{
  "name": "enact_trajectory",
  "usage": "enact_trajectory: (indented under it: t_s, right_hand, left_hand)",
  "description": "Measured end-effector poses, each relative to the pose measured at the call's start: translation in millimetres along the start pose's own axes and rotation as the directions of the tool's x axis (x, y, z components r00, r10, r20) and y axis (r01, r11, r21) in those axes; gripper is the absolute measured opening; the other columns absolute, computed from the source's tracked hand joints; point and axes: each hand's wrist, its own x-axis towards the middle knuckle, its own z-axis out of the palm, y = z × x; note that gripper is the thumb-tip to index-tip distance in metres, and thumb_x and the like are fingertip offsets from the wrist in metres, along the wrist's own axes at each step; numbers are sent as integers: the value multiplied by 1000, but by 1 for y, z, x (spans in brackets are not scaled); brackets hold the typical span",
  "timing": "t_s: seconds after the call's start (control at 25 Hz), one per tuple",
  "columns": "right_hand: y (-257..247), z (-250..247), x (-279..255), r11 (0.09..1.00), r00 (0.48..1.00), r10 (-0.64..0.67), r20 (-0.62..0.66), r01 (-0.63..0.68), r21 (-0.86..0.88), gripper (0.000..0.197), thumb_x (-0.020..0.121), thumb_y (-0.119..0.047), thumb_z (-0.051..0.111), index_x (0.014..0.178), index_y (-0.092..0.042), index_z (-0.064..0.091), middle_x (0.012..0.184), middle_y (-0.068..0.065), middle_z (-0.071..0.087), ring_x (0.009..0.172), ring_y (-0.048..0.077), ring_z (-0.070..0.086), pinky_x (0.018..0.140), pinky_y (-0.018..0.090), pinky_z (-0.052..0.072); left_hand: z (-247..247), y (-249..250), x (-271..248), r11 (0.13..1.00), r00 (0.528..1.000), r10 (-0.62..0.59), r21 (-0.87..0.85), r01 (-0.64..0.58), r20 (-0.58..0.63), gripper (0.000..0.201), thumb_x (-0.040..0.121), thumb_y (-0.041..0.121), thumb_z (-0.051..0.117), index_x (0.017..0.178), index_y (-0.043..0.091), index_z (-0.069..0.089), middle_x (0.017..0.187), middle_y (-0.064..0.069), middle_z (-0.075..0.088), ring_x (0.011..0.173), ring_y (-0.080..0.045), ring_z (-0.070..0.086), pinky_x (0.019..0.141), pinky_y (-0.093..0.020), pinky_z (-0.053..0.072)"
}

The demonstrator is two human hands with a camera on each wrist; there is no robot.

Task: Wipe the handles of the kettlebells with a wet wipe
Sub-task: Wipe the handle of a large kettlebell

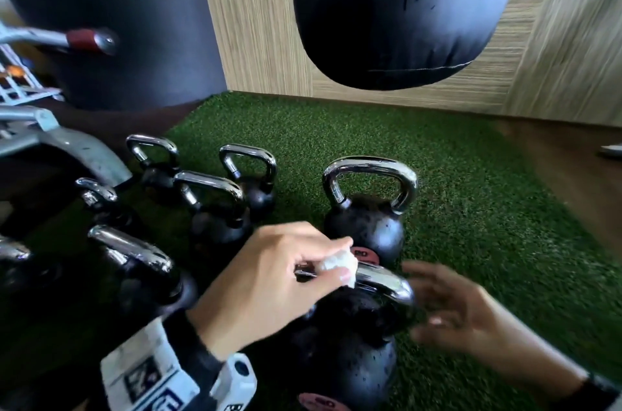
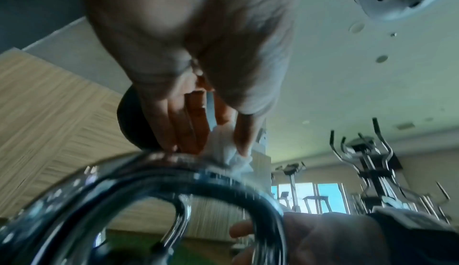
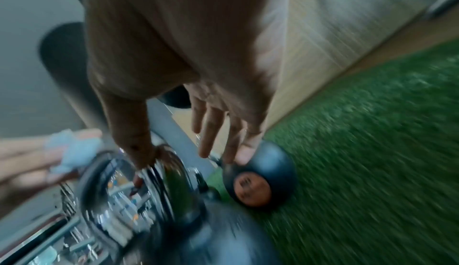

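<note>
Several black kettlebells with chrome handles stand on green turf (image 1: pixel 471 215). The nearest kettlebell (image 1: pixel 350 363) has its chrome handle (image 1: pixel 387 282) under my left hand (image 1: pixel 279 279), which pinches a bunched white wet wipe (image 1: pixel 340 265) against the handle's top. From the left wrist view the wipe (image 2: pixel 228 151) sits between thumb and fingers on the handle (image 2: pixel 159 173). My right hand (image 1: pixel 461 313) is blurred, fingers spread and holding nothing, just right of that handle. In the right wrist view its fingers (image 3: pixel 213 131) hang straight above the handle (image 3: pixel 139 186) and a second kettlebell (image 3: pixel 263 173).
A larger kettlebell (image 1: pixel 367 208) stands just behind the near one, with several smaller ones (image 1: pixel 215 205) to the left. Two black punching bags (image 1: pixel 397 6) hang above. A grey machine frame (image 1: pixel 67 148) sits left. Wood-panel wall (image 1: pixel 255 23) closes the back; open turf lies right.
</note>
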Motion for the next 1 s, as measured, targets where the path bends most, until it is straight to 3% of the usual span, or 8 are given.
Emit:
enact_trajectory:
  t_s: [0.08, 0.2, 0.36, 0.44, 0.52, 0.68, 0.92, 1.0]
  right_hand:
    - [25, 25, 0, 1000, 1000, -9, 23, 9, 6, 65, 64, -47, 94, 123, -36, 68, 121, -14, 74, 118, 4, 66, 103, 33, 53]
    - [46, 52, 9, 996, 972, -42, -230, 22, -92, 54, 53, -77, 82, 90, -40, 76, 98, -17, 78, 95, -3, 71, 86, 18, 53]
    - [52, 68, 11, 997, 943, -69, -325, 58, -42, 23, 67, -33, 92, 87, -26, 80, 96, -21, 78, 94, -6, 71, 82, 9, 49]
    - [53, 68, 11, 997, 945, -80, -317, 74, -31, 19, 70, -24, 92, 82, -17, 79, 95, -19, 79, 94, -3, 72, 84, 13, 52]
    - [55, 67, 12, 996, 943, -90, -319, 91, -14, 17, 69, -21, 92, 73, -14, 76, 93, -17, 79, 93, -3, 72, 84, 14, 52]
    - [51, 64, 11, 989, 939, -147, -309, 136, -57, 22, 68, -35, 87, 80, -17, 80, 92, -22, 78, 92, -6, 70, 80, 5, 45]
    - [55, 61, 12, 990, 945, -142, -295, 136, -40, 24, 71, -34, 89, 90, -21, 81, 97, -15, 79, 95, 3, 73, 89, 24, 54]
    - [56, 59, 13, 989, 948, -147, -284, 141, -40, 22, 72, -30, 90, 92, -25, 81, 98, -16, 79, 97, 3, 73, 90, 26, 54]
  left_hand:
    - [16, -2, -3, 990, 999, 43, 131, -45, 14, 33, 92, 39, 72, 121, 25, 76, 112, 17, 75, 100, 3, 68, 93, -19, 52]
    - [20, -10, -7, 981, 993, 116, 155, -116, 12, 23, 97, 33, 68, 116, 23, 78, 121, 19, 73, 110, 9, 65, 106, -25, 47]
    - [-2, -39, -23, 998, 992, -54, 11, 56, -110, 20, 94, 19, 73, 111, 25, 80, 119, 29, 70, 113, 8, 65, 107, -26, 49]
    - [-1, -42, -28, 999, 993, 17, 53, -11, -115, 23, 94, 17, 74, 117, 17, 77, 124, 19, 71, 117, 3, 66, 107, -25, 49]
    - [12, -44, -34, 997, 987, 61, 52, -53, -147, 25, 95, 19, 73, 120, 15, 75, 126, 13, 71, 119, -1, 66, 107, -23, 49]
    - [20, -62, -46, 851, 915, -370, -455, 264, -160, 22, 93, 18, 64, 112, 19, 76, 112, 12, 77, 112, -6, 71, 98, -19, 54]
    - [26, -85, -66, 758, 876, -463, -571, 314, -133, 26, 91, 20, 63, 114, 15, 75, 116, 7, 76, 114, -6, 69, 94, -17, 54]
    - [33, -100, -74, 702, 849, -521, -608, 371, -85, 28, 89, 40, 70, 107, 21, 80, 112, 4, 77, 108, -7, 69, 100, -30, 56]
